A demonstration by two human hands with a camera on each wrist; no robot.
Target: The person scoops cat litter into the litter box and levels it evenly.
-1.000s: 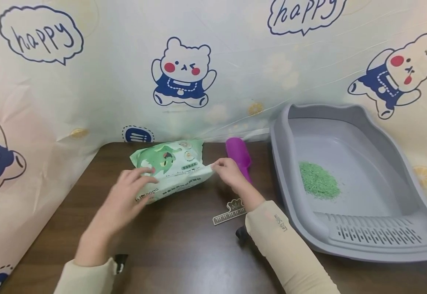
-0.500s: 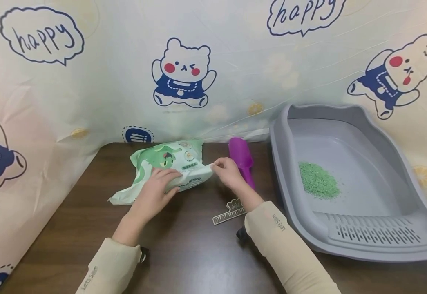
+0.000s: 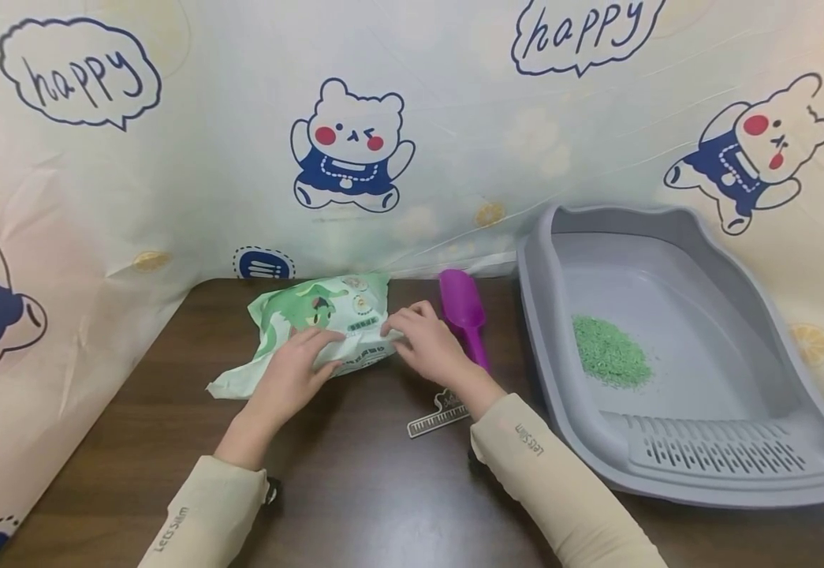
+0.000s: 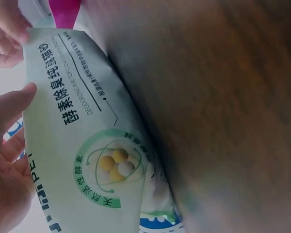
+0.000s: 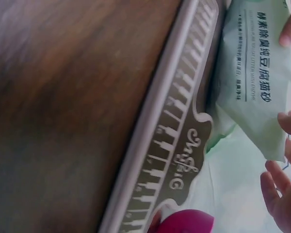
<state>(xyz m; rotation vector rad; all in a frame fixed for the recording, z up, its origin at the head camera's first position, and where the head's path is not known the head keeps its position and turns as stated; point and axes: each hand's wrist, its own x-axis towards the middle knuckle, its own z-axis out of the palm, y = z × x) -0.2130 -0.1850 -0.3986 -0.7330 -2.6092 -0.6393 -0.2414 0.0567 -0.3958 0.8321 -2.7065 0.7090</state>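
Observation:
A pale green cat litter bag [image 3: 326, 315] lies at the back of the table, its upper edge folded over toward me. My left hand [image 3: 294, 371] pinches that fold near the middle, thumb on the near face and fingers behind. At the bag's right end, my right hand [image 3: 429, 343] holds the same edge between thumb and curled fingers. Printed lettering covers the folded face [image 4: 82, 111] in the left wrist view. A flat clip with a piano-key pattern [image 3: 438, 416] lies below my right wrist, partly hidden by it; the right wrist view shows the clip [image 5: 169, 141] up close.
A purple scoop [image 3: 463, 304] lies right of the bag, its handle end behind my right forearm. The large grey litter box [image 3: 710, 489] stands on the right with a pile of green pellets [image 3: 610, 351] inside. A patterned cloth [image 3: 454, 158] hangs behind the brown table [image 3: 376, 489].
My left hand moved right from the bag's left end to the middle of the fold. My right hand shifted slightly left along the edge, its grip spread wider.

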